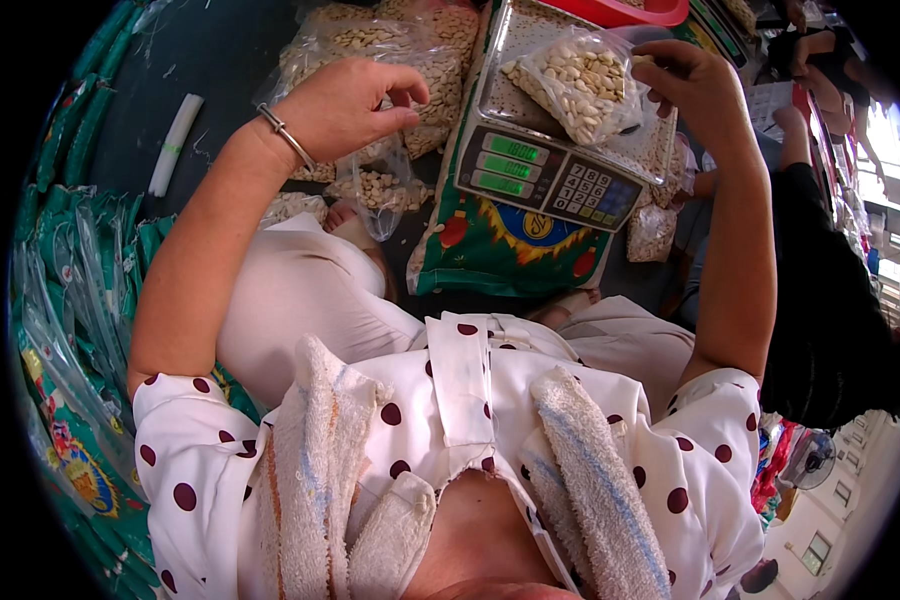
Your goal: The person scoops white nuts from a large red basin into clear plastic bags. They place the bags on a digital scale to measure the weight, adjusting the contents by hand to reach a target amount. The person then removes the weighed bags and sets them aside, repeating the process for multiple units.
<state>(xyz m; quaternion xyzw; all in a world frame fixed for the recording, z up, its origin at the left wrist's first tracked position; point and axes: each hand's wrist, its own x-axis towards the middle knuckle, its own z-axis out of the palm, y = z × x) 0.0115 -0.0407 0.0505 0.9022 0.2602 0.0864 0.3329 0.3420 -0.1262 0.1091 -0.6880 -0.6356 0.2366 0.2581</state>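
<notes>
A clear plastic bag of pale seeds (pixel 586 82) lies on the metal pan of a digital scale (pixel 547 176), whose green displays are lit. My right hand (pixel 679 79) is at the bag's right edge, with what looks like a few seeds between thumb and fingertips. To the left of the scale, my left hand (pixel 367 101) hovers with curled fingers and nothing visible in it, a metal bangle (pixel 286 136) at its wrist. Beneath and behind it are filled seed bags (pixel 435 82). The scale rests on a green printed sack (pixel 521 247).
Another small seed bag (pixel 379 191) lies between my left knee and the sack. A red plastic basin (pixel 645 13) stands behind the scale. Green sacks (pixel 82 277) line the left side, near a white plastic roll (pixel 176 145). A person in black (pixel 817 300) is close on the right.
</notes>
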